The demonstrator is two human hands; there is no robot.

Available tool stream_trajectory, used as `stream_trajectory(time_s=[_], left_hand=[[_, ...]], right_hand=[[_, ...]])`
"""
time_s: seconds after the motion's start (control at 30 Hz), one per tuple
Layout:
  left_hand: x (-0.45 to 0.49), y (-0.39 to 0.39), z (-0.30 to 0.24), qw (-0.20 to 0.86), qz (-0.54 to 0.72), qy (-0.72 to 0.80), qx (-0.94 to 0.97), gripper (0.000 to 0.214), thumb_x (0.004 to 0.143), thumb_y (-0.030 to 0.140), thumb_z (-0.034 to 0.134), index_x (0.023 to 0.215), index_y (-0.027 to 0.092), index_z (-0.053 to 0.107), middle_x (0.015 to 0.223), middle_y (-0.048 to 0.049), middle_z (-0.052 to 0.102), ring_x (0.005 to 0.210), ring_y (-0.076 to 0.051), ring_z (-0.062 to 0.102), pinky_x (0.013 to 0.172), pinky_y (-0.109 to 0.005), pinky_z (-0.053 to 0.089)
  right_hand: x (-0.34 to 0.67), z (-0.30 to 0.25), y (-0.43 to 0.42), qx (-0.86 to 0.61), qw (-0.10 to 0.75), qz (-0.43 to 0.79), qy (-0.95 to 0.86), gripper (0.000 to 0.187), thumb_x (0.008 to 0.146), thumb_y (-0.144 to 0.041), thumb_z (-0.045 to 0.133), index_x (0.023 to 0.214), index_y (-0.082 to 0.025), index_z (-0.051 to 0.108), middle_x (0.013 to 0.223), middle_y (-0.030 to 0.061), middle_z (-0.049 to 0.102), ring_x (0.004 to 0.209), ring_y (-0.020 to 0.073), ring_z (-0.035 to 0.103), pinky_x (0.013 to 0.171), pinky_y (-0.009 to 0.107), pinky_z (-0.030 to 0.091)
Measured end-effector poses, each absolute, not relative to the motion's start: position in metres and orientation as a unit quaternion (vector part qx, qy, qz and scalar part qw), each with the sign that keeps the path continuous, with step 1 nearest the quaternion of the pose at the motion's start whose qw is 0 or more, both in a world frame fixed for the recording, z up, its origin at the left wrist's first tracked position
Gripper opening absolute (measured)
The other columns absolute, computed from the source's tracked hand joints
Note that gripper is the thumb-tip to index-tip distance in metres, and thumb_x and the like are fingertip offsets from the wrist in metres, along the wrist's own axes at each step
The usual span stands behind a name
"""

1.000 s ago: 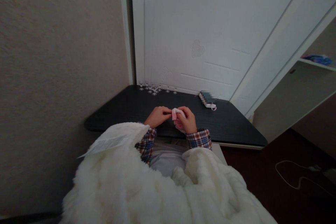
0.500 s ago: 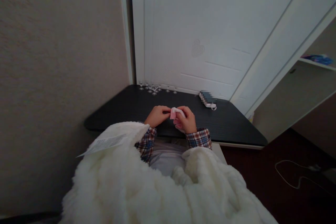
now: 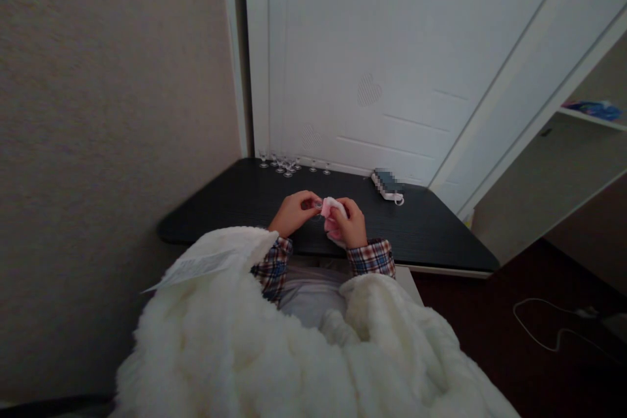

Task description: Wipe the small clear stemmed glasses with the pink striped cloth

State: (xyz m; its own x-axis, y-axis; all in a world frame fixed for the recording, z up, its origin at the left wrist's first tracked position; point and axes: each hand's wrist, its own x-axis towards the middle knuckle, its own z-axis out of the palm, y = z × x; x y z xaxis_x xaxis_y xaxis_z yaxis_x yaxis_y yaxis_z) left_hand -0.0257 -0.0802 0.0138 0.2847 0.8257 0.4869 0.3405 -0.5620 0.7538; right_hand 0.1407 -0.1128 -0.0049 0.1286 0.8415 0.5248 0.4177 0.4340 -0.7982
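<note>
Over the black tabletop my two hands are close together. My left hand (image 3: 292, 213) is closed, with thumb and forefinger pinching a small clear glass (image 3: 318, 205), only part of which shows. My right hand (image 3: 353, 222) is closed around a pink and white cloth (image 3: 333, 225). The cloth's upper fold lies right against the glass, and its lower end hangs below the fingers. Whether any cloth is inside the glass cannot be made out.
Several small stemmed glasses (image 3: 288, 170) stand along the back left of the black table (image 3: 220, 209). A phone-like object with a white strap (image 3: 388, 186) lies at the back right. White panels (image 3: 313, 46) rise behind, and a cable (image 3: 558, 339) trails on the floor.
The small glass now shows between my left fingers, where the cloth covered that spot before. My right hand and the cloth have shifted slightly right.
</note>
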Motion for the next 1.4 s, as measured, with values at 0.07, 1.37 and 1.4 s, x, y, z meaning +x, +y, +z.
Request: stream_trajectory(time_s=[0.07, 1.37, 1.4], left_hand=[[-0.025, -0.0809, 0.0139, 0.302, 0.474, 0.377, 0.736, 0.019, 0.071, 0.033, 0.064, 0.079, 0.016, 0.065, 0.076, -0.002, 0.065, 0.071, -0.015, 0.06, 0.066, -0.025, 0.047], [-0.0264, -0.0794, 0.0167, 0.423, 0.539, 0.346, 0.641, 0.024, 0.075, 0.037, 0.064, 0.083, 0.018, 0.051, 0.065, 0.0028, 0.06, 0.051, -0.009, 0.055, 0.044, -0.019, 0.037], [-0.0267, -0.0791, 0.0165, 0.421, 0.542, 0.345, 0.641, 0.024, 0.076, 0.037, 0.063, 0.083, 0.018, 0.051, 0.066, 0.0026, 0.06, 0.051, -0.009, 0.055, 0.044, -0.019, 0.037]], right_hand=[[0.1405, -0.0044, -0.1131, -0.502, 0.56, 0.191, -0.631, 0.016, 0.078, -0.033, 0.055, 0.085, -0.021, 0.063, 0.08, -0.0005, 0.061, 0.075, 0.0148, 0.055, 0.069, 0.026, 0.042], [0.1391, -0.0027, -0.1139, -0.489, 0.57, 0.217, -0.624, 0.022, 0.08, -0.04, 0.055, 0.087, -0.02, 0.064, 0.08, -0.0003, 0.062, 0.075, 0.015, 0.054, 0.07, 0.025, 0.042], [0.1392, -0.0025, -0.114, -0.485, 0.573, 0.216, -0.624, 0.023, 0.081, -0.04, 0.055, 0.088, -0.02, 0.064, 0.081, -0.0001, 0.062, 0.076, 0.015, 0.055, 0.07, 0.026, 0.043]])
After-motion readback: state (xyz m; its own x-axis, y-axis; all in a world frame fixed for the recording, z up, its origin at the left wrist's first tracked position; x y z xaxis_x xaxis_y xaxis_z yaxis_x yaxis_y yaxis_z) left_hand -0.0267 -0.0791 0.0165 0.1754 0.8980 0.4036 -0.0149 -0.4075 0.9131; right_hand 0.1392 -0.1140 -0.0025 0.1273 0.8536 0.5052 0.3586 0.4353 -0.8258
